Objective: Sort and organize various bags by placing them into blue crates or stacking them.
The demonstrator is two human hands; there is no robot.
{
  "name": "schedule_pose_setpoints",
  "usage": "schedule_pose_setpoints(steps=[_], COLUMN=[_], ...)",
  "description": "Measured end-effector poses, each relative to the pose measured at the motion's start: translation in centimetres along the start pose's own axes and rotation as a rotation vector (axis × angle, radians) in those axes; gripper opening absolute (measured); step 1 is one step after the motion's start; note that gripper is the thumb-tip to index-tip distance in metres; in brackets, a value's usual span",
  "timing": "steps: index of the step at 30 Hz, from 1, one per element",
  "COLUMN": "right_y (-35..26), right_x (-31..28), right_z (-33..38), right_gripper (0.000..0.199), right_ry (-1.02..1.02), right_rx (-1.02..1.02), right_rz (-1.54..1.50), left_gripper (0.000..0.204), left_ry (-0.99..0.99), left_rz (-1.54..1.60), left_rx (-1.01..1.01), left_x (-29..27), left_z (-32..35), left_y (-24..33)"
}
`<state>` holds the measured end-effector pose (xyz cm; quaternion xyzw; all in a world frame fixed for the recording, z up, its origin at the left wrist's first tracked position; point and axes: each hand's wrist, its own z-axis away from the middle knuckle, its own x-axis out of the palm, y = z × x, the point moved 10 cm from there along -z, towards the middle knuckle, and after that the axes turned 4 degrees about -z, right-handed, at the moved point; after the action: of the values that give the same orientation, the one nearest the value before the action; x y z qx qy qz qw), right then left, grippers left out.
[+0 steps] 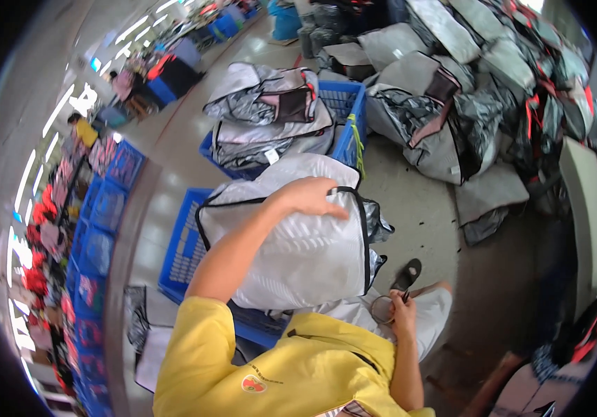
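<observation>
A large white fabric bag (291, 257) with black piping lies in front of me over a blue crate, its silvery lining showing at the right side. My left hand (309, 197) reaches across its far part, with the fingers closed on the fabric by the black-trimmed edge. Low at the right, beside my knee, my right hand (403, 317) is closed round a small dark-tipped tool with a thin round loop (382, 310). The tool's exact kind is too small to make out.
A blue crate (177, 243) stands under the bag. Beyond it, another blue crate (344, 97) carries stacked grey-white bags (264, 104). More bags heap up at the far right (444, 104). Blue bins (97, 257) line the left; a pale panel (580, 222) stands at right.
</observation>
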<state>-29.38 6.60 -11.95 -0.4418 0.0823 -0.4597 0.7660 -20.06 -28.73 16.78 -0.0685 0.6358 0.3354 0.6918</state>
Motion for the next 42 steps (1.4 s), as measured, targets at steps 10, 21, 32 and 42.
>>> schedule_pose_setpoints(steps=[10, 21, 32, 42], right_y=[0.1, 0.0, 0.2, 0.6], right_x=[-1.2, 2.5, 1.7, 2.3], right_z=[-2.0, -2.0, -2.3, -2.3], right_gripper=[0.037, 0.036, 0.031, 0.035], right_ry=[-0.078, -0.158, -0.094, -0.112], right_rx=[0.006, 0.104, 0.16, 0.19], right_rz=[-0.01, 0.126, 0.169, 0.119], left_gripper=[0.034, 0.027, 0.051, 0.04], left_ry=[0.652, 1.253, 0.861, 1.128], left_rz=[-0.14, -0.348, -1.021, -0.596], left_rx=[-0.227, -1.241, -1.888, -1.77], left_x=[-6.9, -22.1, -15.7, 11.0], left_z=[8.8, 71.1, 72.3, 71.6], left_y=[-4.3, -11.3, -1.3, -10.4])
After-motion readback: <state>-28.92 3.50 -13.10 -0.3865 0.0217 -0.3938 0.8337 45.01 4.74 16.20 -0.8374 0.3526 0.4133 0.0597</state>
